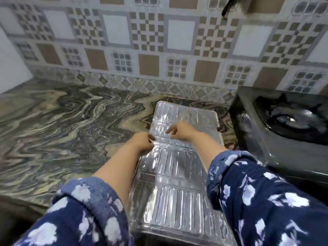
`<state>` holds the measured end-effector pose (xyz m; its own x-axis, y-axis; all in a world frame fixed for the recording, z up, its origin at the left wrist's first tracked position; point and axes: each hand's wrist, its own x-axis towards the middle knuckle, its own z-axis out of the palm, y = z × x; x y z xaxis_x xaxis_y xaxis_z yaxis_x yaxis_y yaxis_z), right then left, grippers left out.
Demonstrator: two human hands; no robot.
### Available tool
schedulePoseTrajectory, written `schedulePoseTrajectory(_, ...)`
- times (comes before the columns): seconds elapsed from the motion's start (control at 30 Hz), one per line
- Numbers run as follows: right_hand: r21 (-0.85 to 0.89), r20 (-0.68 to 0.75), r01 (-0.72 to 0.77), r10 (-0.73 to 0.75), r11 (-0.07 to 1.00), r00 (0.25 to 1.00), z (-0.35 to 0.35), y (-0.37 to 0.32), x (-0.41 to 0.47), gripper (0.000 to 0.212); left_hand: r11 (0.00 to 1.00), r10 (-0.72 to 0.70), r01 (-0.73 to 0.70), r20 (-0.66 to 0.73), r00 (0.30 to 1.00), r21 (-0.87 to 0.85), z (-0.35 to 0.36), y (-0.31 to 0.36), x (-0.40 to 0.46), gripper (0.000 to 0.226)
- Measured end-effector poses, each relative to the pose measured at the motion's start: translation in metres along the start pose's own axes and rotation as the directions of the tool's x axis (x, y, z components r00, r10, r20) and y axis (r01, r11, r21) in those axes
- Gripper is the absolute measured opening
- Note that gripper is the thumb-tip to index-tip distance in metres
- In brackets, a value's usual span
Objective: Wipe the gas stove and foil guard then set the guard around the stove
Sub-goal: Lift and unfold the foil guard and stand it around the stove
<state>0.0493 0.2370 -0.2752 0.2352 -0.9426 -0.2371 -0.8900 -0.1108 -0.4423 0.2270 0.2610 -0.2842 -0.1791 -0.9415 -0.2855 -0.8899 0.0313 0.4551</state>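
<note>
The foil guard (pixel 177 167) lies flat on the marbled stone countertop (pixel 62 125), its ribbed silver panels running from the near edge of the counter away toward the wall. Its far end stops short of the patterned tile backsplash (pixel 159 41). Fold lines cross the guard between panels, and the surface throws back bright glare.

The gas stove (pixel 284 125) stands to the right of the guard, close beside it, with a dark strip of counter between the two. The stove body is dark, and one black burner with its pan support shows on top; the picture is blurred there and finer detail cannot be read.

The person's left hand (pixel 142 142) is at the guard's left edge, at a fold line about midway along the sheet. The fingers are curled together and pinch the foil rim. The right hand (pixel 181 131) is over the guard's upper panel, just beyond the left hand. Its fingers are bent and somewhat spread, tips pointing left and down at the foil; whether they press on the sheet or only sit above it cannot be told, as the hand is blurred.

Both forearms are bare, and dark blue sleeves (pixel 257 192) with white floral marks are pushed up toward the elbows.

A black object (pixel 229 5) hangs at the top of the wall, cut off by the frame.
</note>
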Motion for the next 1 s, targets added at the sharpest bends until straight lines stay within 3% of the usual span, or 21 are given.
schedulePoseTrajectory(0.27, -0.178, 0.162, 0.306, -0.279, 0.935, 0.947, 0.089, -0.033, 0.003, 0.042, 0.954, -0.260, 0.254, -0.023, 0.965, -0.160, 0.063, -0.067, -0.069, 0.046)
schedulePoseTrajectory(0.4, -0.181, 0.213, 0.438, -0.399, 0.881, 0.892, 0.111, -0.046, 0.003, 0.038, 0.907, -0.327, 0.280, -0.109, 0.939, -0.314, 0.084, -0.070, -0.093, 0.056)
schedulePoseTrajectory(0.53, -0.151, 0.193, 0.506, -0.477, 0.849, 0.857, 0.123, -0.050, 0.010, 0.018, 0.853, -0.385, 0.277, -0.175, 0.906, -0.442, 0.095, -0.069, -0.104, 0.055)
schedulePoseTrajectory(0.8, -0.218, 0.162, 0.532, -0.508, 0.818, 0.846, 0.084, -0.065, 0.031, 0.015, 0.854, -0.349, 0.203, -0.238, 0.906, -0.479, 0.086, -0.070, -0.114, 0.049)
schedulePoseTrajectory(1.0, -0.262, -0.026, 0.530, -0.555, 0.806, 0.831, 0.018, -0.091, 0.044, 0.011, 0.943, -0.263, 0.166, -0.339, 0.903, -0.289, 0.022, -0.082, -0.122, 0.055)
